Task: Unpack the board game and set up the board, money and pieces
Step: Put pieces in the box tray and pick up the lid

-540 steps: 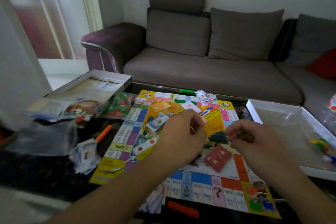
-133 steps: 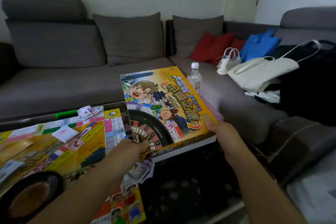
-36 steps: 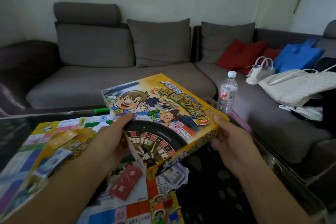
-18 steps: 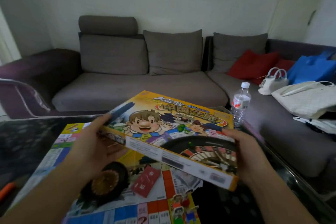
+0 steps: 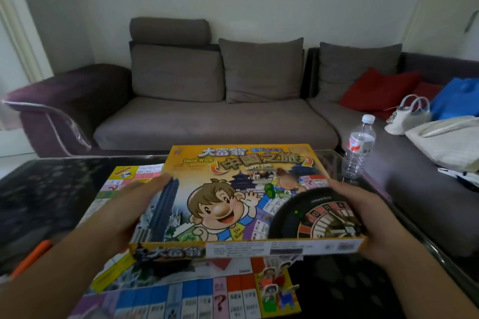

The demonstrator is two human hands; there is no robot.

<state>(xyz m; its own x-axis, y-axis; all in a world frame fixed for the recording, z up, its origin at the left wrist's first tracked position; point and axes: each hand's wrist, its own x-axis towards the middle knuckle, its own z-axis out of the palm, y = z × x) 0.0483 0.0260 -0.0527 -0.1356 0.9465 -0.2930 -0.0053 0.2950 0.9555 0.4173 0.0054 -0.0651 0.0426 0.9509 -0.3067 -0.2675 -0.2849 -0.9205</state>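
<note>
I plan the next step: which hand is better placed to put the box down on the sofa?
Probably the right hand: it grips the box edge nearest the sofa. The left hand holds the far edge.

Grey sofa (image 5: 215,122) behind glass table (image 5: 46,189); water bottle (image 5: 359,147), red cushion (image 5: 375,90), white handbag (image 5: 409,118) right.

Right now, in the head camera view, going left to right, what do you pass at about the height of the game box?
Orange marker → left hand → game box → right hand. Farther back on the right: water bottle → white handbag.
</note>
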